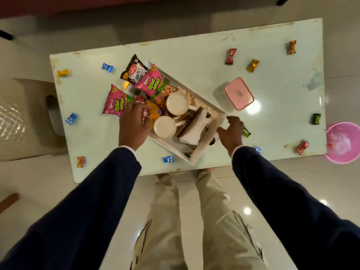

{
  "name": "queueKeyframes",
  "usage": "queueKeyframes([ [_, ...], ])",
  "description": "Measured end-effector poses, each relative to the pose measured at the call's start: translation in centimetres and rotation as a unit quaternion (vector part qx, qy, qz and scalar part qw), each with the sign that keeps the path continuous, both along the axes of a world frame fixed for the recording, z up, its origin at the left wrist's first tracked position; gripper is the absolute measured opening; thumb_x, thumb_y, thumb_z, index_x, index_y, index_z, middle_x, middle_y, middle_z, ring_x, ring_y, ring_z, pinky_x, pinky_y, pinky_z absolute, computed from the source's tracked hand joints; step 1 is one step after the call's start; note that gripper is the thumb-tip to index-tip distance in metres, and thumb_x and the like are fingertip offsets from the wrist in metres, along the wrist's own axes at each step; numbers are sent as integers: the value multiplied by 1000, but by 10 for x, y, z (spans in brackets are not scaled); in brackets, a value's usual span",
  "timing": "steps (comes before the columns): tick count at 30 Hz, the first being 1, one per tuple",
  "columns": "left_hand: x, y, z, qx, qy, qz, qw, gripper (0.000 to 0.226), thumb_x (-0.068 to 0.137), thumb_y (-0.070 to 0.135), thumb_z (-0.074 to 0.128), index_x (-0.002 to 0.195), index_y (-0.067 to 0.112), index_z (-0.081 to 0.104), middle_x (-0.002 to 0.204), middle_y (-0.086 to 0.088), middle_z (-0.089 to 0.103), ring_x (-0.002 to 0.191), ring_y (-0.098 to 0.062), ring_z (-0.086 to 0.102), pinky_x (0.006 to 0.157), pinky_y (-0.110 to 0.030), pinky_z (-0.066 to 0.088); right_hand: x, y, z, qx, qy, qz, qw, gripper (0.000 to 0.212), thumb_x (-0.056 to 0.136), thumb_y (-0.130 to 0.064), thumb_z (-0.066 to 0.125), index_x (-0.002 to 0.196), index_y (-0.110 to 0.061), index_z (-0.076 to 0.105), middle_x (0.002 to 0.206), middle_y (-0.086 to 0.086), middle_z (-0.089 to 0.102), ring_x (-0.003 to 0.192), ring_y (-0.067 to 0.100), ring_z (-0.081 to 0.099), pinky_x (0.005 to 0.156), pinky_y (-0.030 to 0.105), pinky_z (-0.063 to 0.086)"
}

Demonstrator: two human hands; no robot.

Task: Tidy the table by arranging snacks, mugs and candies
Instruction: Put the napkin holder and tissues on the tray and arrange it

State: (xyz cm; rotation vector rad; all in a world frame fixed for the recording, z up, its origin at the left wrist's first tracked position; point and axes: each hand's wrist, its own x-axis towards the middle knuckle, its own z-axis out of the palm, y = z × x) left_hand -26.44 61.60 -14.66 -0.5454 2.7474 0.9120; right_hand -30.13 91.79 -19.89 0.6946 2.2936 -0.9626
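A white tray (171,151) lies diagonally on the pale green table (272,114). It holds two cream mugs (177,103) (164,126), white napkins (194,127), a salted peanuts packet (134,72) and a pink snack packet (152,84). Another pink packet (115,101) hangs over its left side. My left hand (134,123) rests curled on the packets at the tray's left edge; what it grips is hidden. My right hand (230,131) is beside the tray's right corner with fingers apart and the thumb against the wall. Wrapped candies are scattered around, such as a blue one (168,159) and a red one (230,56).
A box with a pink lid (239,93) stands right of the tray. A pink bin (342,142) sits on the floor off the table's right end. A plastic chair (19,123) is at the left. More candies lie near the edges, one green (316,119) and one yellow (63,73).
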Motion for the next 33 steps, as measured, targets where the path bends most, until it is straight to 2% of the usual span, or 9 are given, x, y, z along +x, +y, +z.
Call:
queueKeyframes([
  [4,-28,-51,-4,-70,-88,41,993,38,85,15,67,122,19,60,134,-12,47,125,-36,45,102,-53,39,32,-12,-4,-129,-155,-182,962,75,73,-35,73,136,-11,43,137,13,52,106,24,55,97,38,46],
  [6,-39,-73,-6,-84,-100,35,991,41,85,13,64,126,19,58,136,-11,46,125,-37,45,100,-52,37,40,-21,-5,-196,-168,-250,933,85,56,-43,72,129,-13,43,134,13,56,111,28,57,94,42,50],
  [8,-49,-90,-9,-82,-89,36,992,43,85,11,62,127,17,57,135,-11,47,125,-37,47,101,-51,36,45,-29,-11,-211,-144,-294,921,71,58,-37,70,120,-17,42,131,13,56,116,31,57,88,44,54],
  [11,-67,-110,-18,-59,-92,60,992,47,89,12,59,136,15,50,140,-12,48,129,-33,47,106,-50,34,50,-29,-26,-165,-118,-284,937,33,90,-11,61,118,-19,46,133,17,55,117,36,60,82,46,59],
  [14,-83,-125,-35,39,-133,67,988,49,93,15,53,142,15,47,141,-11,54,126,-29,54,105,-45,42,50,-29,-35,-151,-105,-314,931,21,98,-6,48,115,-16,48,124,19,57,107,36,62,74,43,58],
  [18,-107,-137,-53,101,-216,53,970,39,92,25,54,131,21,58,122,-10,66,103,-29,65,86,-39,53,53,-36,-43,-131,-72,-309,939,27,97,-1,41,119,-13,52,114,16,58,94,30,60,67,35,56],
  [22,-114,-140,-72,87,-227,40,969,43,89,33,57,129,17,60,124,-13,66,111,-35,64,97,-44,52,61,-35,-48,-121,-61,-300,944,32,97,-2,46,126,-12,55,113,12,60,94,27,63,71,35,59],
  [27,-97,-145,-79,15,-219,15,976,36,98,26,57,127,7,58,125,-21,64,112,-41,60,85,-40,45,47,-29,-42,-101,-44,-278,954,33,96,1,51,126,-12,58,110,10,63,95,27,63,71,36,57],
  [33,-40,-189,-72,54,-227,52,971,34,91,30,59,120,13,63,115,-15,70,105,-39,65,82,-41,49,-1,-45,-23,-115,-41,-175,977,27,93,6,50,108,-15,58,86,4,60,75,21,60,67,35,57],
])
